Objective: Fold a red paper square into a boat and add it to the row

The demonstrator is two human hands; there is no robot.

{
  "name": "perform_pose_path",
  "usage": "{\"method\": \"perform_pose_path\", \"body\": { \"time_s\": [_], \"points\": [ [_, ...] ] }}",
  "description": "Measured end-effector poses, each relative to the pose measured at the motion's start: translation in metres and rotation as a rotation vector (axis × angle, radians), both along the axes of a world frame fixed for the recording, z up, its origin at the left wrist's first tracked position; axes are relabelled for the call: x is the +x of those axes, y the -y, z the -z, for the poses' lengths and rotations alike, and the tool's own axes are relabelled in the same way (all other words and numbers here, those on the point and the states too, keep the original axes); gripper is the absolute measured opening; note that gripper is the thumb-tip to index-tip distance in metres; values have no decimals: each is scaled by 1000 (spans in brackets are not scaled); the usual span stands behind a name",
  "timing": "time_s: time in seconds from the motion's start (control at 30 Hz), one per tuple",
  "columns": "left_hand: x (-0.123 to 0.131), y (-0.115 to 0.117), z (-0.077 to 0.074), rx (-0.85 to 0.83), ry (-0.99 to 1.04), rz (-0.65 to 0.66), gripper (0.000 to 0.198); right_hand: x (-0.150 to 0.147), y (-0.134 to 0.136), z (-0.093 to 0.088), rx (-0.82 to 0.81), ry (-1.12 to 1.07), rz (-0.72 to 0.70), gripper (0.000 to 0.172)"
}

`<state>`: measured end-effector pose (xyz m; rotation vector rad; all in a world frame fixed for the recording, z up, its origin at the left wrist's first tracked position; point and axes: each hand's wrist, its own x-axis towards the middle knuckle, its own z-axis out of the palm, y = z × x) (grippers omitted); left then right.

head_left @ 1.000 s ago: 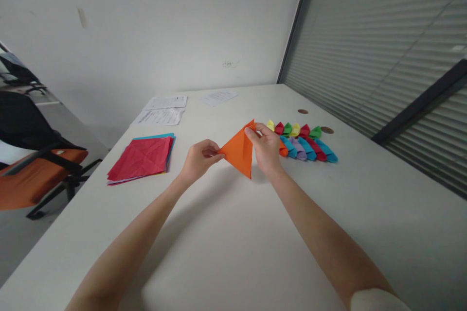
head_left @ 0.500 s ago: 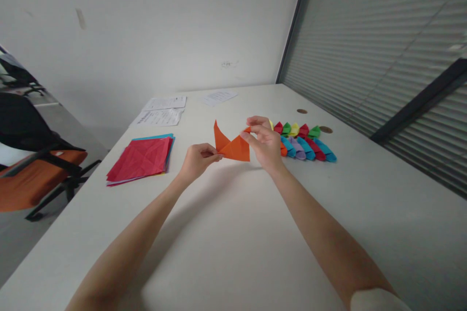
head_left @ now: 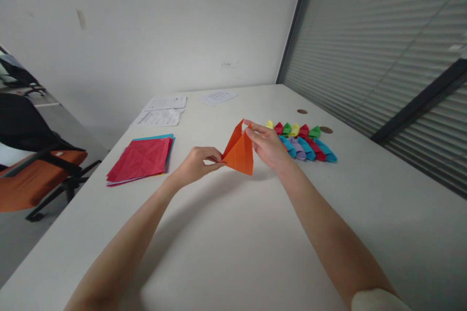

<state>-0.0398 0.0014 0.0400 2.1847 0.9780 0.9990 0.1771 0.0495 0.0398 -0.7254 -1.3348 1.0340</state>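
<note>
An orange sheet (head_left: 240, 154), folded into a cone-like shape, is held above the white table (head_left: 233, 252). My left hand (head_left: 199, 164) pinches its pointed left end between thumb and fingers. At the upper right edge of the sheet, my right hand (head_left: 268, 146) grips it with thumb and fingertips. Just beyond my right hand lie two rows of small folded pieces (head_left: 309, 148) in blue, purple, red, green and yellow. Left of my left hand rests a stack of coloured sheets (head_left: 140, 159) with red on top.
Printed papers (head_left: 160, 116) lie at the back left of the table, with another printed sheet (head_left: 219, 97) near the wall. Two round brown discs (head_left: 326, 129) are at the right. Blinds (head_left: 365, 48) line the right side. An orange and black chair (head_left: 44, 163) stands at the left.
The orange sheet has changed from a spread shape with a raised left point to a narrower cone. Its raised point has moved right, to the fingers of my right hand.
</note>
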Motion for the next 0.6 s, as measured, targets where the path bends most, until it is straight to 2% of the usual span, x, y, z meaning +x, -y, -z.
{"method": "perform_pose_path", "body": {
  "time_s": [0.07, 0.13, 0.33, 0.6],
  "points": [
    [0, -1, 1, -36, 33, -3, 20, 1, 0, -1, -86, -53, -115, 35],
    [2, -3, 4, -72, 87, -29, 21, 2, 0, -1, -122, -89, -140, 32],
    [9, -10, 15, -172, 291, -208, 25, 2, -7, 9, -28, -89, 75, 25],
    [13, -11, 13, -223, 439, -313, 26, 1, -8, 12, 38, -27, 268, 22]
  ]
}}
